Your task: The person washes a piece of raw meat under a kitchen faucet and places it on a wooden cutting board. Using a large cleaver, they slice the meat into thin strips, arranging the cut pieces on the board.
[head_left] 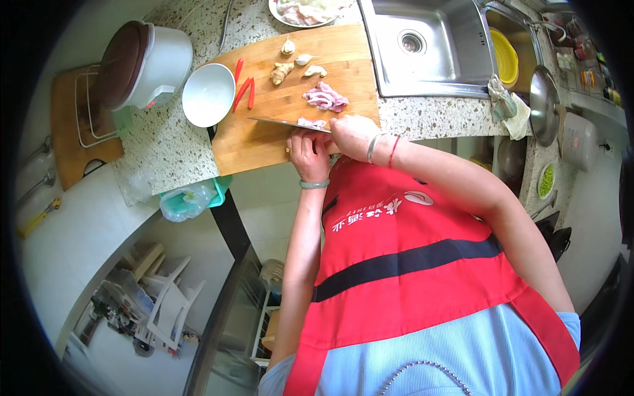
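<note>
"What could go wrong?"

"Your left hand sits close to the near side of the knife; if it slips on the soft meat just beyond, on the cutting board, you could nick a finger."

"And your pose?"

"Your right hand closes around the knife's right end, elbow out right; the left is half-curled, its grip hidden, so I can't tell what it holds."

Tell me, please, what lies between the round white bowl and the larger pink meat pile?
In the head view, slender red chilli peppers lie nearer the bowl; from them to the meat pile, the brown wooden board is bare.
</note>
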`<control>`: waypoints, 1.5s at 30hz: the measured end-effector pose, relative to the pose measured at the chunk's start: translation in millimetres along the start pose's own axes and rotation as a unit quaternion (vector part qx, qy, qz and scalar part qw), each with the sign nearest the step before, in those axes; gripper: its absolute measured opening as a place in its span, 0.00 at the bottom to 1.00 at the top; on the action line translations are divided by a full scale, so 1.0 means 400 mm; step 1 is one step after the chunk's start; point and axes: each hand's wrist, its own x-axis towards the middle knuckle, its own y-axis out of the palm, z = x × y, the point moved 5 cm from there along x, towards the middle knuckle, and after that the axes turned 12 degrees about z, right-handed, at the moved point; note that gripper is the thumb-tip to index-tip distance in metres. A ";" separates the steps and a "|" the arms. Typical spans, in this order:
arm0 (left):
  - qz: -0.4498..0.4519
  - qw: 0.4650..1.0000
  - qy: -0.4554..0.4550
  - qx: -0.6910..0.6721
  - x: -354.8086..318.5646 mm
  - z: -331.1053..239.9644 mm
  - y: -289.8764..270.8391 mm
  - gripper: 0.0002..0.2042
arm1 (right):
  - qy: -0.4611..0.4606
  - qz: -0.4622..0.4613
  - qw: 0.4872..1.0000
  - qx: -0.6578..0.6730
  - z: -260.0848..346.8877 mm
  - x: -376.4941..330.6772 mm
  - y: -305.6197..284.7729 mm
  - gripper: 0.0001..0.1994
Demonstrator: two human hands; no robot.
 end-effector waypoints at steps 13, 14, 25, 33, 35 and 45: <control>-0.051 0.998 -0.039 0.009 -0.031 -0.024 -0.036 0.08 | 0.010 -0.060 0.983 0.175 -0.121 -0.137 -0.053 0.15; -0.043 0.998 -0.040 0.017 -0.023 -0.033 -0.040 0.08 | 0.004 -0.076 0.985 0.156 -0.122 -0.137 -0.052 0.15; -0.064 0.992 -0.082 -0.076 -0.056 0.022 -0.003 0.06 | -0.012 -0.097 0.995 -0.030 -0.096 -0.177 0.012 0.13; -0.041 0.996 -0.074 0.006 -0.059 0.037 0.011 0.09 | 0.003 -0.037 0.996 -0.076 -0.093 -0.181 0.053 0.07; -0.044 0.997 -0.069 0.005 -0.056 0.038 0.011 0.09 | 0.022 -0.019 0.996 -0.083 -0.081 -0.181 0.040 0.06; -0.044 0.998 -0.048 -0.001 -0.043 0.025 0.002 0.09 | 0.037 0.032 0.997 -0.062 -0.034 -0.135 0.000 0.06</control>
